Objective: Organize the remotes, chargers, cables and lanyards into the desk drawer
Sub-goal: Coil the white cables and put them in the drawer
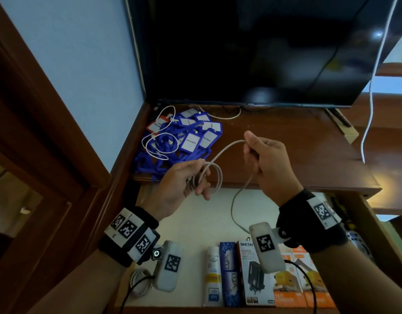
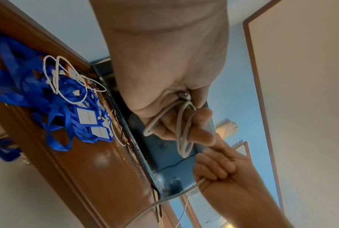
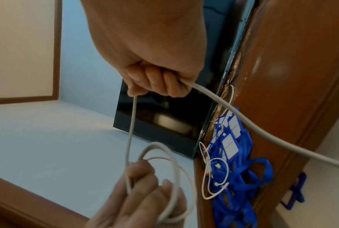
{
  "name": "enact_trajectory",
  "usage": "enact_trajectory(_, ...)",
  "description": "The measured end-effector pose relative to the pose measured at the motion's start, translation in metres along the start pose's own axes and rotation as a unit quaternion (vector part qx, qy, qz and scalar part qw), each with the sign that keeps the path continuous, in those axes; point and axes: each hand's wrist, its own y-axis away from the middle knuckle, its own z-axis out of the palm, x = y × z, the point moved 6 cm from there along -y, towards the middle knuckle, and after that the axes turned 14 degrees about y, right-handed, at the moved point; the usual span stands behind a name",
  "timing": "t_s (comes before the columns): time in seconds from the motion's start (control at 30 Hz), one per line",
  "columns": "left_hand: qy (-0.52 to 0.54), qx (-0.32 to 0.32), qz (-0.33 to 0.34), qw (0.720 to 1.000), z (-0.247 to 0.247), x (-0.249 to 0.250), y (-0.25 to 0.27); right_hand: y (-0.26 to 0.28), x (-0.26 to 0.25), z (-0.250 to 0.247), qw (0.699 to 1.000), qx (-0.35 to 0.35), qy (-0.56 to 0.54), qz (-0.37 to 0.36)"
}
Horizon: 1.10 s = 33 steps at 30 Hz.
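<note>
The left hand [image 1: 184,180] grips the coiled grey cable [image 1: 214,175] — the right hand [image 1: 266,162] clenches its free run — above the open drawer [image 1: 206,214].

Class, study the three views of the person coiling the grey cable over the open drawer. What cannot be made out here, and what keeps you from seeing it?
- Grey cable free end: head view, hidden behind the right wrist camera.
- Coiled cable in the drawer: partly covered by the left wrist camera.
- Boxes: small print too small to read.
- Lanyards: right wrist view, badge text blurred.
</note>
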Motion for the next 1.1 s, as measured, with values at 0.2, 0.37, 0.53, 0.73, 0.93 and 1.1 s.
enact_trajectory(0.2, 0.091, 0.011, -0.02, 0.996, 0.004, 0.01, 0.0, 0.012, 0.028, 0.008, 0.993, -0.023, 0.11, 0.033)
enact_trajectory(0.37, 0.108, 0.051, -0.036, 0.992, 0.006, 0.01, 0.0, 0.023, 0.029, 0.035, 0.985, -0.129, 0.118, 0.001)
enact_trajectory(0.53, 0.148, 0.057, -0.03, 0.987, 0.009, 0.011, -0.001, 0.027, 0.03, 0.054, 0.974, -0.2, 0.104, 0.014)
enact_trajectory(0.73, 0.102, 0.087, 0.008, 0.991, 0.003, 0.011, 0.001, 0.027, 0.034, 0.061, 0.979, -0.193, 0.059, 0.014)
enact_trajectory(0.93, 0.062, 0.07, 0.006, 0.996, -0.009, 0.0, 0.004, 0.028, 0.034, 0.058, 0.986, -0.161, 0.031, 0.006)
enact_trajectory(1.1, 0.069, 0.042, -0.071, 0.994, -0.013, -0.003, 0.01, 0.027, 0.037, 0.057, 0.985, -0.162, 0.048, 0.012)
